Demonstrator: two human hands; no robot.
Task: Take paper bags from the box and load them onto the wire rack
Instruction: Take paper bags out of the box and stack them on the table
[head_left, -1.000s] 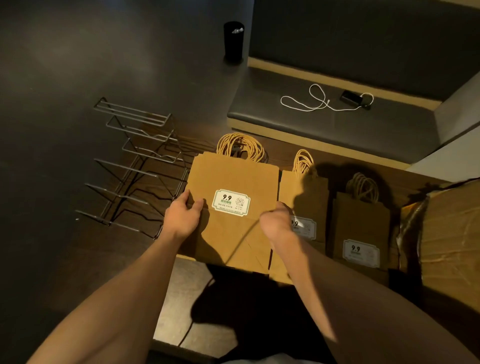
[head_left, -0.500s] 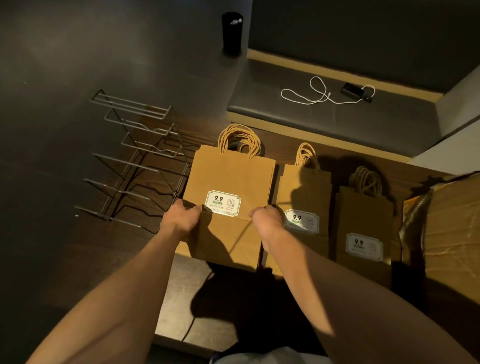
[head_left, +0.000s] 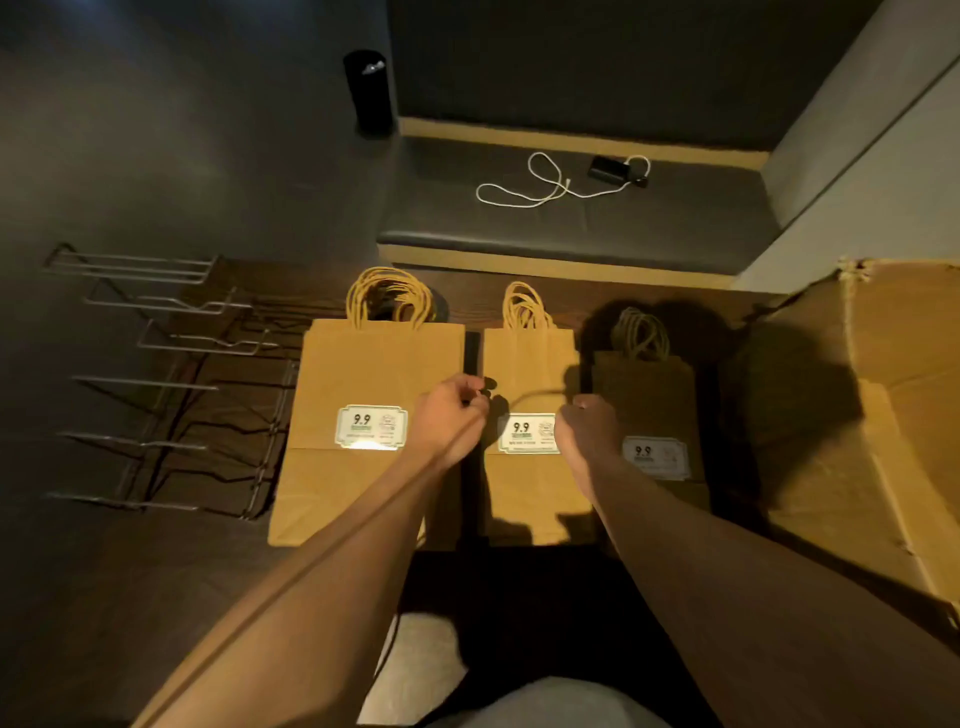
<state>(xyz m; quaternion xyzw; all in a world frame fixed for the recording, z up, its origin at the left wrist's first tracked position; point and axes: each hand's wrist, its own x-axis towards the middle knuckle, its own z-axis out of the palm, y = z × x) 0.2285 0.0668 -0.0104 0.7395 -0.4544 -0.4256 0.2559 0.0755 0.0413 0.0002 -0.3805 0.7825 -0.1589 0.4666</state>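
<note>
Three stacks of flat brown paper bags with twine handles and "9.9" labels lie side by side on the dark wooden table. The large stack (head_left: 363, 374) is on the left, a narrower middle stack (head_left: 524, 374) beside it, and a shaded right stack (head_left: 649, 395). My left hand (head_left: 452, 421) curls its fingers at the middle stack's left edge, over the gap between stacks. My right hand (head_left: 587, 426) curls over the same stack's right edge. The empty wire rack (head_left: 156, 384) stands left of the bags. The open cardboard box (head_left: 883, 415) is at the right.
Behind the table runs a dark cushioned bench (head_left: 597, 223) with a white cable (head_left: 540, 187) and a small black charger (head_left: 605, 169) on it. A black cylinder (head_left: 369, 93) stands on the floor at the back. A pale wall corner (head_left: 857, 182) rises at the right.
Both hands have let go of the large left stack, which now lies flat, and have shifted right to the edges of the middle stack.
</note>
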